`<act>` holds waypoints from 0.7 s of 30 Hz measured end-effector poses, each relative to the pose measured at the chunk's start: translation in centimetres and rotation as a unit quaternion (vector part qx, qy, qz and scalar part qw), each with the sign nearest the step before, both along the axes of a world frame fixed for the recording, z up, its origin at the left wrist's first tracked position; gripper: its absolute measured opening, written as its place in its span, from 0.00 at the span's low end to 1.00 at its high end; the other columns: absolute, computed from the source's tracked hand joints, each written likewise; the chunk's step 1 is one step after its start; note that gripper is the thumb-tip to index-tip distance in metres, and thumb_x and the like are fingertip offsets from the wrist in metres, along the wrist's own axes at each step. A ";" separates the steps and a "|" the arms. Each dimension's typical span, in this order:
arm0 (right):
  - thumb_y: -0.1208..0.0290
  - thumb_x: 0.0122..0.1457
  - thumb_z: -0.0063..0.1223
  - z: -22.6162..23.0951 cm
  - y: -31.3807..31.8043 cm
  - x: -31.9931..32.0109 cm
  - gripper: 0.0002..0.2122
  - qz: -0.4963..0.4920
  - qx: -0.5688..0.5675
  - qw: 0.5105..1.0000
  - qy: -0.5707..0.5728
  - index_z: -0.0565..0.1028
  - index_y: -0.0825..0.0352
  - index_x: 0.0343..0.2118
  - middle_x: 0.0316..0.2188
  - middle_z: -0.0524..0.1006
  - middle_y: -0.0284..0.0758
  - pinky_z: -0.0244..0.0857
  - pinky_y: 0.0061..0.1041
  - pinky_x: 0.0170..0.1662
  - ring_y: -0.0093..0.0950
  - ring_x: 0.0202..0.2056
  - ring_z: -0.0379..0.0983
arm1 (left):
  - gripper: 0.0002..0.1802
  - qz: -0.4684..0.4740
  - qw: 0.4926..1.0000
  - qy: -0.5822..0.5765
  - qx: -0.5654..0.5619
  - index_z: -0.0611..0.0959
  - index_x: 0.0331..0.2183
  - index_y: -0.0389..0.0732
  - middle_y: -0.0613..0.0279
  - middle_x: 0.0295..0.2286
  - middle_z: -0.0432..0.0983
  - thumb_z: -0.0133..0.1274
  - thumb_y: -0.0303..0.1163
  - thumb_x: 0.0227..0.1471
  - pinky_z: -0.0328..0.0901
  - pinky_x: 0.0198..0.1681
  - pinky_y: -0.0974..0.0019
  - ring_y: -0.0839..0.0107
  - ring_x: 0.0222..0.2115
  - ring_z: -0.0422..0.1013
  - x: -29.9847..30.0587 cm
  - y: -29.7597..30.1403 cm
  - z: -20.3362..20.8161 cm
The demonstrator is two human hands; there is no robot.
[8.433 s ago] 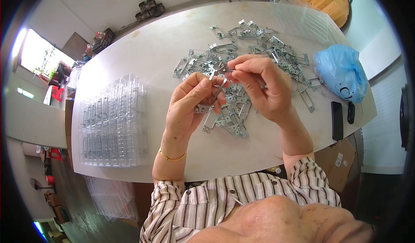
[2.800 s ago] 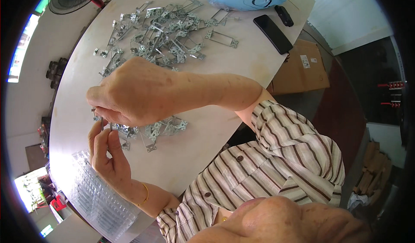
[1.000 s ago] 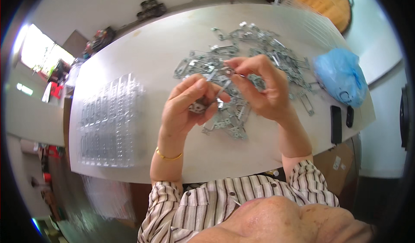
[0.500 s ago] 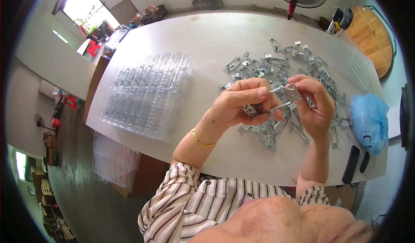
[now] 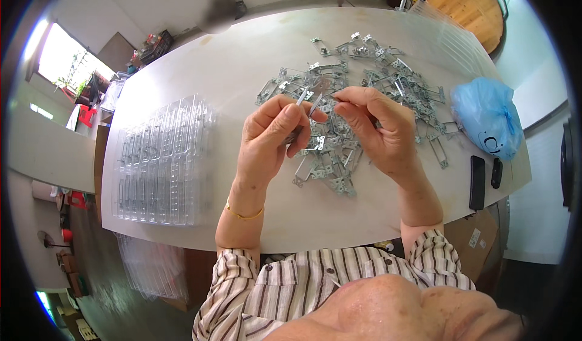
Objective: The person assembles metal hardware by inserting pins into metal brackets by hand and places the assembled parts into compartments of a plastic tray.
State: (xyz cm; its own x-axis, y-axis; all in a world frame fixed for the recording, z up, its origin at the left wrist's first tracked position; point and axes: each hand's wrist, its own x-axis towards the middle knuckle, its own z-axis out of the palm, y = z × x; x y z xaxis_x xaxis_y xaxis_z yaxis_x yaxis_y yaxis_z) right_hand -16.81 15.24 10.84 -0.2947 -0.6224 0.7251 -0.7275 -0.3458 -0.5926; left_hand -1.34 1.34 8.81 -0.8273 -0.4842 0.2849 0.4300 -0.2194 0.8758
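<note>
Big white table (image 5: 182, 86), a stack of clear plastic trays (image 5: 160, 156) at the left, its slots looking unfilled. A large heap of metal brackets (image 5: 364, 92) spreads far and right, plenty unsorted. Above its near edge, the left hand (image 5: 270, 135) and right hand (image 5: 379, 129) each pinch one end of a single small bracket (image 5: 312, 98).

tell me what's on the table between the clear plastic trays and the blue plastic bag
In the head view, both hands, left hand and right hand, pinch a small metal bracket above the pile of metal brackets, between the clear plastic trays and the blue plastic bag.
</note>
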 end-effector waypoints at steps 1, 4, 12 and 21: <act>0.77 0.60 0.60 0.1 0.1 0.1 0.06 -0.001 -0.001 1.000 0.000 0.79 0.69 0.40 0.31 0.82 0.36 0.70 0.20 0.30 0.22 0.27 0.76 | 0.15 0.016 1.000 -0.008 -0.020 0.77 0.31 0.36 0.41 0.36 0.79 0.47 0.36 0.67 0.56 0.17 0.80 0.78 0.19 0.67 0.0 0.2 0.1; 0.78 0.61 0.58 0.4 0.4 0.3 0.06 -0.034 0.017 0.999 0.007 0.79 0.69 0.41 0.31 0.81 0.37 0.70 0.20 0.30 0.23 0.27 0.77 | 0.14 0.034 0.996 -0.004 -0.079 0.79 0.35 0.34 0.45 0.36 0.80 0.48 0.35 0.66 0.57 0.18 0.81 0.80 0.20 0.66 -0.1 0.4 -0.2; 0.77 0.61 0.58 0.2 0.6 0.5 0.03 -0.042 0.040 0.998 -0.019 0.76 0.67 0.37 0.24 0.78 0.34 0.65 0.21 0.24 0.21 0.21 0.72 | 0.10 0.051 0.988 -0.013 -0.148 0.81 0.37 0.32 0.59 0.36 0.79 0.54 0.32 0.63 0.59 0.25 0.79 0.84 0.24 0.64 -0.1 1.1 -0.4; 0.77 0.65 0.55 -0.3 0.7 0.0 0.02 0.036 0.089 0.988 -0.119 0.74 0.68 0.36 0.20 0.73 0.26 0.60 0.14 0.24 0.11 0.22 0.66 | 0.08 0.164 0.928 -0.008 -0.336 0.79 0.36 0.32 0.58 0.41 0.78 0.57 0.28 0.61 0.62 0.35 0.78 0.83 0.31 0.65 -0.5 1.2 -0.7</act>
State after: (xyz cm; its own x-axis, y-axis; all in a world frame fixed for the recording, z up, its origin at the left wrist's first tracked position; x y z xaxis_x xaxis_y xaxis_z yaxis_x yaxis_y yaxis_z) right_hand -16.81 15.90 10.56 -0.3936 -0.7594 0.5180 -0.5372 -0.2673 -0.8000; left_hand -1.82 2.53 8.11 -0.6733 -0.4291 0.6021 0.3626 0.5181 0.7747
